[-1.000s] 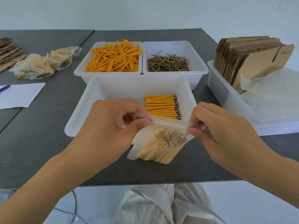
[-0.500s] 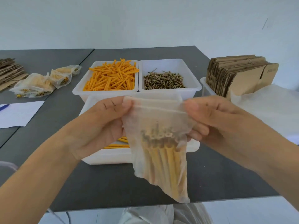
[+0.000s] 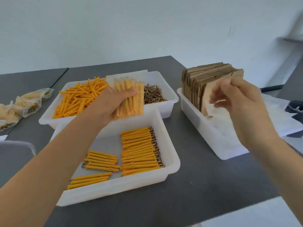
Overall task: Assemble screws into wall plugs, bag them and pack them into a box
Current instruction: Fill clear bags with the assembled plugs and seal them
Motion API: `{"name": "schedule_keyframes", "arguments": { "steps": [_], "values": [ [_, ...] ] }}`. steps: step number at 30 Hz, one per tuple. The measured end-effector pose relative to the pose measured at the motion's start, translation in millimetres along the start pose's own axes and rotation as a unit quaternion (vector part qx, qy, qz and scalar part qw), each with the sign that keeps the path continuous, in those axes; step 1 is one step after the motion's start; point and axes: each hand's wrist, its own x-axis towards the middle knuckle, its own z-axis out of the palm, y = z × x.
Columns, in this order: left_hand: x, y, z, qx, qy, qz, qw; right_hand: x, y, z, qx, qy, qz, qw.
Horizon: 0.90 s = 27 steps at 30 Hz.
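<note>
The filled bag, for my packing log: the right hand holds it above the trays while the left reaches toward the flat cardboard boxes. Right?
Hands swapped. The head view shows the left hand holding the filled bag above the trays, while the right hand reaches toward the flat cardboard boxes.

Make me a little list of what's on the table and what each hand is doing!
left hand: holds a filled bag of orange plugs
right hand: blurred, reaching at the flat cardboard boxes, holding nothing that shows
front tray: rows of plugs with screws in
back trays: loose orange plugs; loose screws
far left: more filled bags
</note>
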Motion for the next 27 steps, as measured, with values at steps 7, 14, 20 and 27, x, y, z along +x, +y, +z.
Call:
{"name": "schedule_keyframes", "arguments": {
  "steps": [7,14,20,27],
  "values": [
    [138,-8,1,0.103,0.076,-0.038,0.991,3,29,-88,-0.434,-0.026,-0.033,0.900],
    [163,-45,-5,0.219,0.077,-0.081,0.969,5,47,-93,-0.541,-0.219,0.020,0.812],
    [120,-6,-6,0.288,0.046,0.043,0.956,5,42,-91,-0.432,-0.088,-0.049,0.896],
    [10,22,-2,0.180,-0.350,0.057,0.918,22,1,-32,0.165,-0.018,0.088,0.982]
  ]
}}
